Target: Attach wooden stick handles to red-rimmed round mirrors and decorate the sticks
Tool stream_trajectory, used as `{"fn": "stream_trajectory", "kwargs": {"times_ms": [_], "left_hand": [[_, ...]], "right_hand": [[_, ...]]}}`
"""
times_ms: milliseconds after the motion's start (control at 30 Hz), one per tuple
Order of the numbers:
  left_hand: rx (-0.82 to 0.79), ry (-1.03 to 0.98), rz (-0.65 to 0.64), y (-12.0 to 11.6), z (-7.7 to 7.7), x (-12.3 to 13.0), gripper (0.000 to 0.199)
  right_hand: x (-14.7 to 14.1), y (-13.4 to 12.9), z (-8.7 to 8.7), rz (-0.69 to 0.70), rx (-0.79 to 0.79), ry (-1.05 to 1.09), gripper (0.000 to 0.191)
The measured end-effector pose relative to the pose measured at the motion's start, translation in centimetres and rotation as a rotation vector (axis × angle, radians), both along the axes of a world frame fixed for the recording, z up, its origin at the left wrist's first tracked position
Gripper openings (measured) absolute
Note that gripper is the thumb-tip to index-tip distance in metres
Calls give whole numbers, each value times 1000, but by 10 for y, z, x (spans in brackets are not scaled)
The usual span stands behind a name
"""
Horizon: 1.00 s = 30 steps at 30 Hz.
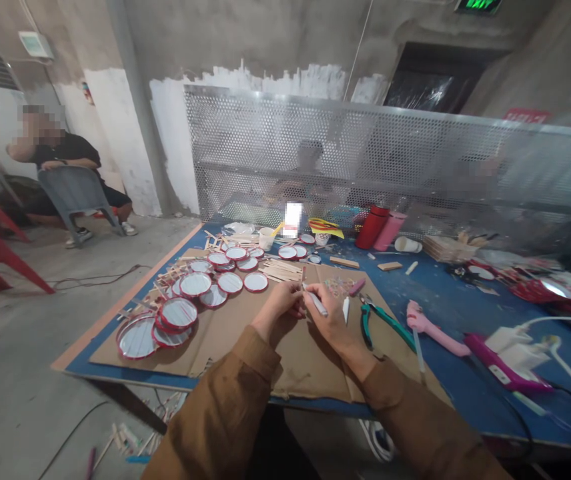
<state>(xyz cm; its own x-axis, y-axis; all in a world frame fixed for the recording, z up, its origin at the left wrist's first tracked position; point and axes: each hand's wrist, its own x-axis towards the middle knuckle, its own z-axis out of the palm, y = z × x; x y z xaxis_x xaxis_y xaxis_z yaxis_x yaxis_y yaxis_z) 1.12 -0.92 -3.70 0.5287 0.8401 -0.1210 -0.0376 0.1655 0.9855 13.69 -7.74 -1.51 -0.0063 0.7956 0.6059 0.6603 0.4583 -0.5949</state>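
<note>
My right hand (pixel 329 317) is closed around a white pen-shaped tool (pixel 316 301), its tip pointing up and left. Close beside it, my left hand (pixel 285 305) pinches something small and thin that I cannot make out. Both hands are over a brown cardboard sheet (pixel 245 357). Several round white discs with red rims (pixel 196 285) lie left of my hands, some overlapping. Behind my left hand is a bunch of flat wooden sticks (pixel 281 270). Another white pen-shaped object (pixel 346 310) lies right of my right hand, near teal-handled pliers (pixel 388 320).
A pink glue gun (pixel 435 331) and a purple power strip (pixel 505 367) with white plugs occupy the blue table's (pixel 395 283) right side. Red (pixel 371 227) and pink bottles (pixel 390 230) stand before a perforated metal screen (pixel 265 133). At left, a person sits on a grey chair (pixel 78 190).
</note>
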Motion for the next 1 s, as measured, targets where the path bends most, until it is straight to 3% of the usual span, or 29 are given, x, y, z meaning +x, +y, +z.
{"fn": "stream_trajectory", "kwargs": {"times_ms": [367, 700, 1000], "left_hand": [[1, 43, 10, -4, 10, -2, 19], [15, -30, 74, -9, 4, 2, 15], [6, 3, 66, -11, 11, 1, 8]], "right_hand": [[-2, -4, 5, -40, 21, 15, 18], [-2, -3, 5, -61, 24, 23, 18], [-3, -4, 7, -68, 37, 32, 18]]}}
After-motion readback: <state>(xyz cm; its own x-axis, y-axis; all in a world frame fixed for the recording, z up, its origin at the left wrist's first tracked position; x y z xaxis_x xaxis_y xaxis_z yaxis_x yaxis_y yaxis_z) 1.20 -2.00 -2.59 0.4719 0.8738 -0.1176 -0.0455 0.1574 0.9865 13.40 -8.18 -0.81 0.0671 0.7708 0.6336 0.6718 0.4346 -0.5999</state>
